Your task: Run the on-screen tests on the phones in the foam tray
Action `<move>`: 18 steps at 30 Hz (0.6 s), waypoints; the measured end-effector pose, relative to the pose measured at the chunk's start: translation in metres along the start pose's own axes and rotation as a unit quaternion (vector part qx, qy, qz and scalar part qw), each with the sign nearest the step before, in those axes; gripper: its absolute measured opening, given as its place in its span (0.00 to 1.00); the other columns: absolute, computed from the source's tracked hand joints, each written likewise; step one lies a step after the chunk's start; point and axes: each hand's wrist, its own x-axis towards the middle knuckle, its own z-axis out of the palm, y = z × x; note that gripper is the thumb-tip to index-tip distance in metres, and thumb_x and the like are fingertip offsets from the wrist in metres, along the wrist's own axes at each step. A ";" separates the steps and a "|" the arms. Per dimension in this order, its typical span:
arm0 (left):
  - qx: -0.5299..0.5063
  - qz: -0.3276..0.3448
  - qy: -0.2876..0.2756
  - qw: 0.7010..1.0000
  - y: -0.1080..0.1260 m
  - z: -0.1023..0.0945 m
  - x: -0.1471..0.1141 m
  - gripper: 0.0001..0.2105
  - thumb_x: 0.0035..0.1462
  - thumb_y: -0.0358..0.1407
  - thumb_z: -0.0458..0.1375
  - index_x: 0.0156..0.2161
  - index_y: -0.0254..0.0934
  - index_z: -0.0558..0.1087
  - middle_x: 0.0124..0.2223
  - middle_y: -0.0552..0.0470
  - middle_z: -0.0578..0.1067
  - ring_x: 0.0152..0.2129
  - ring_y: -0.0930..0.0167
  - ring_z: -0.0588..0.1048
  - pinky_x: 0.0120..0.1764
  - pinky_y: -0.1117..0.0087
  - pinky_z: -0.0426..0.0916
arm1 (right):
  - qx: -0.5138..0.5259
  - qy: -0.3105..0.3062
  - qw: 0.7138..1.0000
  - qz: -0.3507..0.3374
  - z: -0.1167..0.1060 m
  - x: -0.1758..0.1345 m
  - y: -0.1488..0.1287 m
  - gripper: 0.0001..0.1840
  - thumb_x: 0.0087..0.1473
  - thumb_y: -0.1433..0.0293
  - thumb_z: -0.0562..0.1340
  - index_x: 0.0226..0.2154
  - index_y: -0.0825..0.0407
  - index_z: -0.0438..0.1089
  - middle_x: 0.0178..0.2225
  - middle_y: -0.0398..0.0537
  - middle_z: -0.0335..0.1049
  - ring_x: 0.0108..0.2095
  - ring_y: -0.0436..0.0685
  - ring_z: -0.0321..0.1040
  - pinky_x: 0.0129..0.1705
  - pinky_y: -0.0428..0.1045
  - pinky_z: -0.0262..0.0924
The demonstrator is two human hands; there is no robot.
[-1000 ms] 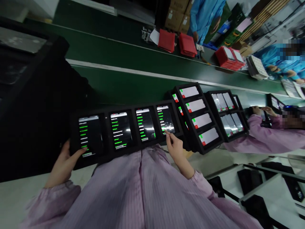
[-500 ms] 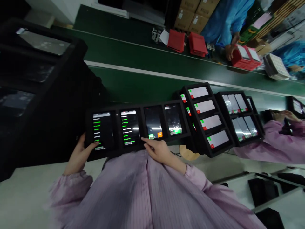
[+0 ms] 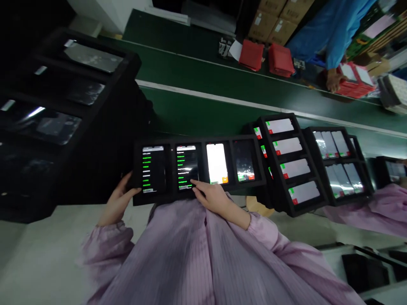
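Note:
A long black tray (image 3: pixel 170 197) lies in front of me with a row of phones set in its slots. My left hand (image 3: pixel 119 201) grips its left end, thumb on the front corner, fingers at the side edge. The first phone (image 3: pixel 153 171) and the second phone (image 3: pixel 187 165) show green and white lines of text on dark screens. My right hand (image 3: pixel 213 197) holds nothing; its index finger reaches to the lower right of the second phone's screen. The third phone (image 3: pixel 216 161) glows white with an orange corner. The fourth phone (image 3: pixel 244 159) has a dark screen with green and red patches.
Stacked black trays of phones stand at left (image 3: pixel 124 106) and right (image 3: pixel 282 123). Another phone tray (image 3: pixel 348 159) lies farther right beside a co-worker's pink sleeve (image 3: pixel 388 201). Across the green bench (image 3: pixel 197 72) are red stacks (image 3: pixel 251 55), cardboard boxes (image 3: pixel 270 25) and a blue-sleeved person's hand (image 3: pixel 333 80).
The view has shifted, so things sit farther right. The third phone's screen went from dark to white. My left thumb left the first screen for the tray's edge; my right fingertip moved onto the second screen.

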 end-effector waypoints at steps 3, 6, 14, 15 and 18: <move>0.012 0.018 -0.009 1.000 -0.002 -0.003 0.003 0.34 0.37 0.43 0.63 0.55 0.39 0.73 0.59 0.44 0.77 0.60 0.56 0.71 0.63 0.54 0.65 | -0.001 0.007 1.000 0.008 0.002 0.000 0.002 0.20 0.70 0.65 0.55 0.57 0.50 0.74 0.57 0.49 0.76 0.54 0.59 0.77 0.53 0.51 0.74; 0.026 0.023 -0.023 0.999 -0.001 -0.003 0.004 0.35 0.37 0.45 0.65 0.55 0.38 0.72 0.57 0.42 0.78 0.59 0.54 0.72 0.62 0.53 0.67 | 0.016 0.021 1.000 0.007 0.003 -0.002 0.005 0.20 0.70 0.65 0.54 0.58 0.51 0.74 0.56 0.49 0.77 0.54 0.59 0.77 0.53 0.51 0.73; 0.070 0.003 -0.024 0.997 0.011 0.003 0.002 0.33 0.41 0.43 0.67 0.56 0.38 0.71 0.51 0.42 0.80 0.54 0.56 0.76 0.58 0.53 0.71 | 0.065 0.128 0.988 0.063 -0.021 -0.024 0.021 0.22 0.68 0.62 0.54 0.55 0.49 0.76 0.37 0.45 0.83 0.30 0.54 0.78 0.38 0.47 0.71; 0.068 0.004 -0.016 0.998 0.012 0.003 0.001 0.32 0.42 0.43 0.66 0.55 0.38 0.72 0.51 0.43 0.80 0.53 0.56 0.77 0.58 0.53 0.71 | 0.064 0.155 0.982 0.088 -0.028 -0.028 0.026 0.22 0.68 0.61 0.53 0.54 0.49 0.77 0.32 0.44 0.82 0.26 0.52 0.75 0.34 0.47 0.69; 0.064 0.019 0.001 0.998 0.016 0.000 -0.003 0.26 0.46 0.44 0.63 0.52 0.39 0.74 0.51 0.45 0.81 0.52 0.58 0.77 0.56 0.55 0.73 | 0.055 0.282 0.941 0.180 -0.055 -0.042 0.053 0.24 0.68 0.58 0.50 0.48 0.51 0.78 0.30 0.46 0.80 0.23 0.52 0.70 0.30 0.47 0.65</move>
